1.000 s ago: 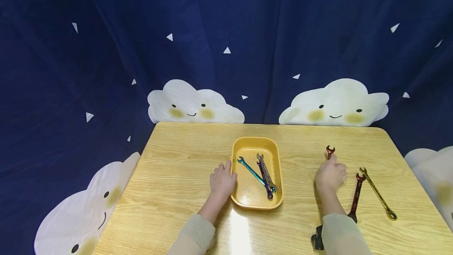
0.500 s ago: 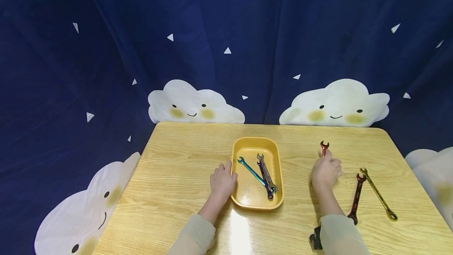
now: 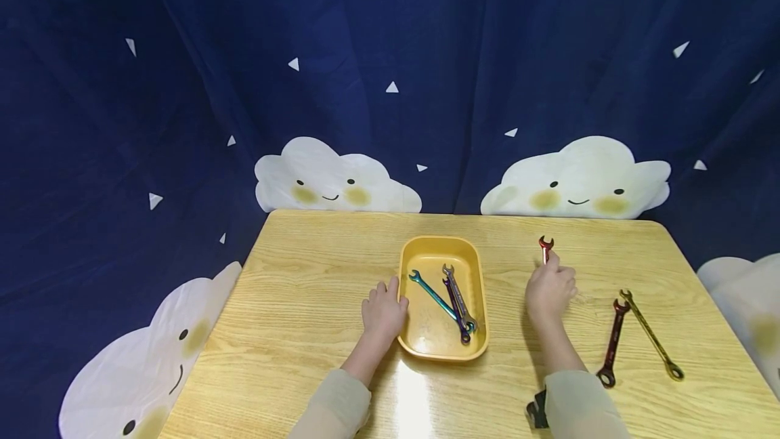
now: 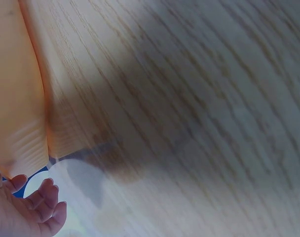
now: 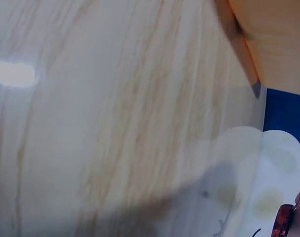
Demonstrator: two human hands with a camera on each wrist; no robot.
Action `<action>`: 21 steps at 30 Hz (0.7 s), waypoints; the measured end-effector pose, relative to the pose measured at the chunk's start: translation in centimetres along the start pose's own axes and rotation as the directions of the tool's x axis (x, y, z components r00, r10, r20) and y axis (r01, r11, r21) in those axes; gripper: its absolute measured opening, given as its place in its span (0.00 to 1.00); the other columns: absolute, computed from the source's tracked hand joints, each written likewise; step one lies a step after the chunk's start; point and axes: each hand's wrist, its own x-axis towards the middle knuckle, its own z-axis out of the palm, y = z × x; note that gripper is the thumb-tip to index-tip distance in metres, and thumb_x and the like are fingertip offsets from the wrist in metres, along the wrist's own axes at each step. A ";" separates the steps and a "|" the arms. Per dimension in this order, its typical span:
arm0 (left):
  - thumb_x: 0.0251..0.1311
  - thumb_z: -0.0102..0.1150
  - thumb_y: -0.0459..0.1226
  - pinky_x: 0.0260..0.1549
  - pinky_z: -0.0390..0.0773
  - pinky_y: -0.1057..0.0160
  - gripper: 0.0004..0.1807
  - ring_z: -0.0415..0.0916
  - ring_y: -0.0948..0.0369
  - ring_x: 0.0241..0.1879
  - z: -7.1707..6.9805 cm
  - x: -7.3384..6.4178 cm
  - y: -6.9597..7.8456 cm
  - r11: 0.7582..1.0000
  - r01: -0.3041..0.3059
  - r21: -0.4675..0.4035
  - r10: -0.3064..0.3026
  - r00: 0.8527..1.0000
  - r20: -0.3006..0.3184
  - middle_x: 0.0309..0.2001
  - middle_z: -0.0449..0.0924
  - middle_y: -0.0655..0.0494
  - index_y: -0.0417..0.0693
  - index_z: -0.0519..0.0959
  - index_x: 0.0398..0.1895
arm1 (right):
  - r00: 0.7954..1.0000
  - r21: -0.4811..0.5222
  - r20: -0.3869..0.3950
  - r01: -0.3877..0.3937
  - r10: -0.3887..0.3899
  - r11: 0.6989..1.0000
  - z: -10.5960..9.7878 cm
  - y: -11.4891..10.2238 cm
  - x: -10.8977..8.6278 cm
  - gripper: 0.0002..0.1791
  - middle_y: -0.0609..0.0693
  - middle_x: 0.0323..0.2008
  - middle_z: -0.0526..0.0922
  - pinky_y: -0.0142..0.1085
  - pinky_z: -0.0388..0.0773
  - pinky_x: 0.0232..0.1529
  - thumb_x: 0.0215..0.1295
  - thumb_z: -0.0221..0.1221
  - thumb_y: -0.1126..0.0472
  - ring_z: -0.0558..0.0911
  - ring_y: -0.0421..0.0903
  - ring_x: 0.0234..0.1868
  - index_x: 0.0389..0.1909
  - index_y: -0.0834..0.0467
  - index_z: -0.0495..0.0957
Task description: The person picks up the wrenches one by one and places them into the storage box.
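At the left side of the yellow tray (image 3: 443,356), my left hand (image 3: 382,314) holds the rim, thumb over the edge and fingers outside. The left wrist view shows the other fingers (image 4: 50,197) hanging loosely beside the tray wall (image 4: 17,98). Inside the tray lie a teal wrench (image 3: 432,294), a purple wrench (image 3: 451,298) and a silver wrench (image 3: 458,293). My right hand (image 3: 547,293) grips a red wrench (image 3: 546,246), its open-ended head pointing away; the hand hides most of it. A bit of that wrench shows at the right wrist view's lower corner.
On the wooden table (image 3: 305,276), a dark red combination wrench (image 3: 613,344) and a gold combination wrench (image 3: 651,334) lie right of my right hand. A dark blue curtain (image 3: 390,87) with clouds hangs behind. A black device (image 3: 537,410) sits at my right wrist.
My right hand has moved left and slightly away from me, carrying the red wrench closer to the tray. My left hand and the tray have stayed put.
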 end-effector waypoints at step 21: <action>0.60 0.47 0.44 0.30 0.67 0.53 0.18 0.69 0.51 0.35 0.0 0.0 -0.1 1.000 -0.003 -0.017 0.003 1.000 -0.003 0.38 0.71 0.46 0.50 0.66 0.52 | 0.997 0.076 0.033 0.068 -0.071 0.995 -0.1 -4.0 -1.1 0.17 0.70 0.35 0.69 0.57 0.60 0.42 0.65 0.47 0.66 0.69 0.68 0.35 0.53 0.67 0.69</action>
